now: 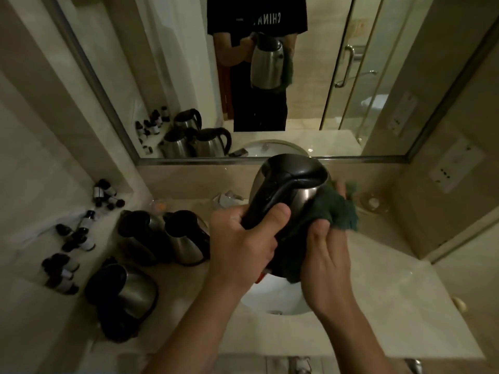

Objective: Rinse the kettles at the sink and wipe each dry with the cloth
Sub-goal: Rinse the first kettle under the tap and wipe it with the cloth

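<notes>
Left hand (243, 238) grips kettle (286, 195) handle, right hand (324, 252) fingers press green cloth (337, 209) round it; mid-wipe. Three kettles (186, 238) on surface, prob. still to do.

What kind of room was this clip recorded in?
Most likely a hotel bathroom: a wall mirror above a stone counter with a sunken white basin, a glass shower door reflected, and rows of small toiletry bottles.

Held kettle (286, 195) sits above sink (272, 300), L hand (243, 244) on its handle, R hand (324, 255) w/ cloth (334, 209) on its right side. Three kettles (162, 238) on counter (391, 292) left of sink; small bottles (73, 244) further left; mirror (189, 76) behind.
</notes>
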The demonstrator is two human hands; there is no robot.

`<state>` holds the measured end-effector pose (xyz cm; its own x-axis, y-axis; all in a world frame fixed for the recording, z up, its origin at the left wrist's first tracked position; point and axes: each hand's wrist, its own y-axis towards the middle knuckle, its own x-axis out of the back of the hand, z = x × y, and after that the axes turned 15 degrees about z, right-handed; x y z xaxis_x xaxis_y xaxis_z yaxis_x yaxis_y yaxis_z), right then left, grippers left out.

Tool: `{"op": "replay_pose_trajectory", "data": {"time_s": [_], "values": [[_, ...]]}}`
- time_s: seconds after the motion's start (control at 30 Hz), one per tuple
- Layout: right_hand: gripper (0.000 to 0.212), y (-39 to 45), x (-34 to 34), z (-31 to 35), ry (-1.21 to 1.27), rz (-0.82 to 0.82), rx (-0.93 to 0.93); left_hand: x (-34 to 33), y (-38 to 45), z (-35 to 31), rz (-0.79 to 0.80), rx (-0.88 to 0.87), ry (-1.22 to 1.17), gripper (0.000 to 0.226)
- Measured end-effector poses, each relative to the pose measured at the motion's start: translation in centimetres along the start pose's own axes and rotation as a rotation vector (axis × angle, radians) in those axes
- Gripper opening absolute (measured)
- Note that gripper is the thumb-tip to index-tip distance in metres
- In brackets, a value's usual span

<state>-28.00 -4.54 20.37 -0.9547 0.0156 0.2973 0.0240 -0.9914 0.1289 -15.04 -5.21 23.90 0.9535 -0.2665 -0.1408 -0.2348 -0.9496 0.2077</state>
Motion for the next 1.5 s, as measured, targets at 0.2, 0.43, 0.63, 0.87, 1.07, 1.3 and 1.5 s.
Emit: {"op": "replay_pose_trajectory", "data": {"time_s": [0.2,0.43,0.63,0.87,1.07,1.3,1.5], "values": [[0.037,6.9,6.6,2.3,-0.426,0.206,0.283,-2.0,1.0,2.2,0.09,-0.024,0.02,0.039],[0.039,8.9,12.7,-5.6,0.048,0.133,0.017,-5.1,2.6,6.4,0.129,0.025,0.175,0.026],[0.041,5.7,13.8,-15.6,0.341,-0.266,-0.314,-8.8,5.8,11.8,0.158,0.191,0.043,0.03],[0.052,7.5,17.9,-21.0,0.596,-0.381,-0.448,-13.3,11.2,19.6,0.254,0.357,-0.055,0.037],[0.046,10.5,20.8,-24.9,0.556,-0.424,-0.47,-16.0,16.0,25.5,0.299,0.437,-0.076,0.03],[0.033,12.3,23.0,-29.7,0.529,-0.34,-0.481,-18.3,18.3,32.4,0.282,0.476,-0.12,0.027],[0.033,12.2,24.3,-33.5,0.407,-0.252,-0.468,-19.4,18.5,36.9,0.328,0.401,-0.06,0.031]]}}
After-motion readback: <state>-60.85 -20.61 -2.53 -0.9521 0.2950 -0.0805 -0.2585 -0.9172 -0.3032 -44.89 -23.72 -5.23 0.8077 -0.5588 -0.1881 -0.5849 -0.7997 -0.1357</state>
